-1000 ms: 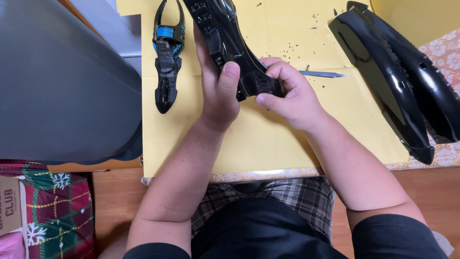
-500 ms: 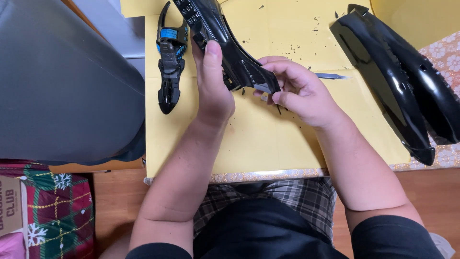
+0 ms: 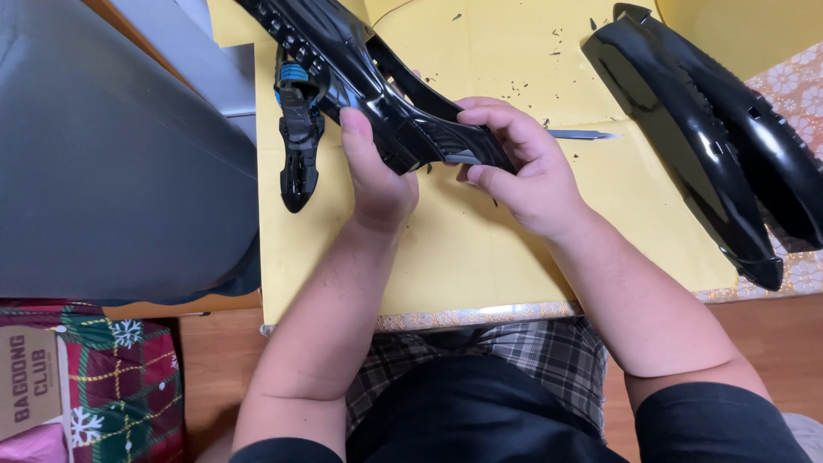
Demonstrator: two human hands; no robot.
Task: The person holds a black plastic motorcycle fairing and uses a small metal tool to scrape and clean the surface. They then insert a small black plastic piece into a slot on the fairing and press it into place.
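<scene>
Head view shows a long glossy black plastic shell (image 3: 377,94) held just above the yellow surface (image 3: 480,249); it looks stiff, light and slick, best taken by its narrow end. Left hand (image 3: 377,176) wraps its middle, while right hand (image 3: 523,167) pinches its tapered tip closed.

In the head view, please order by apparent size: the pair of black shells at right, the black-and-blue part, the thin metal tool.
1. Pair of black shells, largest.
2. Black-and-blue part.
3. Thin metal tool, smallest, partly hidden behind the right hand.
</scene>
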